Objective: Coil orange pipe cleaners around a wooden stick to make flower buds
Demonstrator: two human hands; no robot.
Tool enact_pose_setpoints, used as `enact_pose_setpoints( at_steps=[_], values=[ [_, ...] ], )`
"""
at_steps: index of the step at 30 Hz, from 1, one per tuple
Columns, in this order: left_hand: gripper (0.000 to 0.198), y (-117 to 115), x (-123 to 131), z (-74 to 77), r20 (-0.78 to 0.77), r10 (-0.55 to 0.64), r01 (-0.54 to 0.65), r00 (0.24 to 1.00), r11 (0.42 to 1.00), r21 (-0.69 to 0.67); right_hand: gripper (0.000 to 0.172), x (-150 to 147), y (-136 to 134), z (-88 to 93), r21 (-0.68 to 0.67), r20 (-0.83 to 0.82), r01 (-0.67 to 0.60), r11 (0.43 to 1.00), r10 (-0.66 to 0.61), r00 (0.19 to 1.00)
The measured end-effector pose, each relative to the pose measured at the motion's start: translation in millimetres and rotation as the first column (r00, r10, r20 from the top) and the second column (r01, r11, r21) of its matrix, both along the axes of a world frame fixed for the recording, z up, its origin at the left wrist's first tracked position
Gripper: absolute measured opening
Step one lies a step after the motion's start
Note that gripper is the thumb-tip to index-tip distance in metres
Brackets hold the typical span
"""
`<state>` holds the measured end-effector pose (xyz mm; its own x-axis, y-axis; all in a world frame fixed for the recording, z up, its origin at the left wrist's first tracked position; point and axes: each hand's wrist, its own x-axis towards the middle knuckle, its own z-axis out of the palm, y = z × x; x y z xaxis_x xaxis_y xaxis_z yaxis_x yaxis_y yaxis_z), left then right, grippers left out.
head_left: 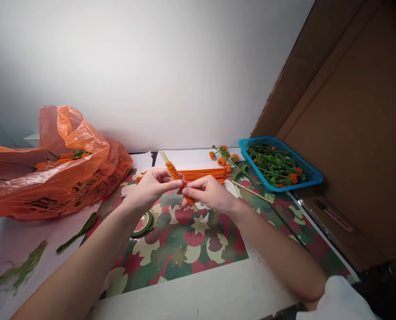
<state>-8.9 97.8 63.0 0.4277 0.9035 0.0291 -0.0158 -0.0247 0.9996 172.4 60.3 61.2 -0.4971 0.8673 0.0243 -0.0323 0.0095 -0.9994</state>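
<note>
A pale wooden stick [163, 156] slants across the middle of the view, with an orange pipe cleaner [173, 170] coiled around much of its length. My left hand [154, 183] is closed on the upper part of the wrapped stick, thumb pressed along the coil. Lower down, my right hand [207, 194] pinches the coil between thumb and fingers, close to the left fingertips. The stick's lower end pokes out beneath the right fingers. Behind both hands lies a bundle of straight orange pipe cleaners [203, 174], partly hidden by them.
An orange plastic bag [94, 178] holding orange and green pieces stands at left. Green tape [147, 222] lies near my left forearm. Orange flowers [222, 161] and a thin stick [251, 192] lie beside a blue basket [309, 180] of green stems. A pink-handled cutter [338, 218] is far right.
</note>
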Motion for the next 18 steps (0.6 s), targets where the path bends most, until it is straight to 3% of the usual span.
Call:
enact_pose_setpoints(
  at_steps=[8, 18],
  values=[
    [0.028, -3, 8, -3.3, 0.011, 0.099, -0.098, 0.995, 0.995, -0.016, 0.023, -3, -5, 1.7, 0.079, 0.175, 0.163, 0.983, -0.175, 0.969],
    [0.022, -2, 10, -11.1, 0.032, 0.124, -0.123, 0.992, 0.992, -0.018, 0.021, -6, -4, 0.7, 0.022, 0.145, 0.167, 0.986, -0.168, 0.975]
  ],
)
